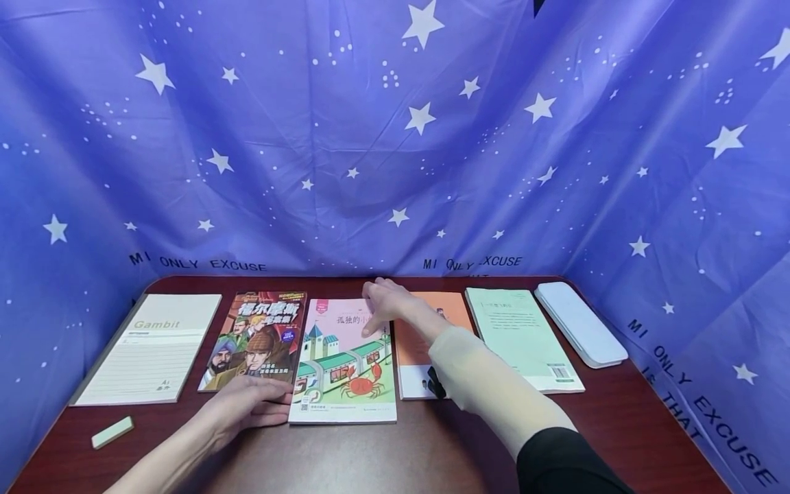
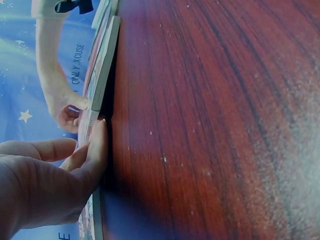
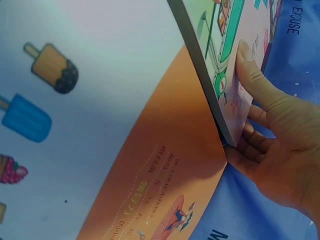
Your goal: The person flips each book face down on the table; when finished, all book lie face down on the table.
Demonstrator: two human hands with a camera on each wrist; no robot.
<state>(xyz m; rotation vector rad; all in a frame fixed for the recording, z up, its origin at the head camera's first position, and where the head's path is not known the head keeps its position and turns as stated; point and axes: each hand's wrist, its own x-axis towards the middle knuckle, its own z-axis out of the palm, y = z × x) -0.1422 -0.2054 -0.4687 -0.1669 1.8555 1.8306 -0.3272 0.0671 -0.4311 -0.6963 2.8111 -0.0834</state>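
A pink picture book (image 1: 345,363) with a red crab and a green train on its cover lies in the middle of the row. My right hand (image 1: 391,305) grips its far right corner. In the right wrist view the thumb (image 3: 252,70) lies on the cover, and the other fingers are curled at the edge and underside. My left hand (image 1: 249,405) is at the book's lower left edge, its fairly straight fingers (image 2: 97,145) touching the side. The book slightly overlaps an orange book (image 1: 441,305), which my right forearm partly covers.
Left of the pink book lie a comic-style detective book (image 1: 256,343) and a cream Gambit notebook (image 1: 154,350), with a pale eraser-like block (image 1: 112,433) in front. To the right are a pale green book (image 1: 524,336) and a white case (image 1: 580,326). A starry blue curtain (image 1: 345,137) surrounds the table.
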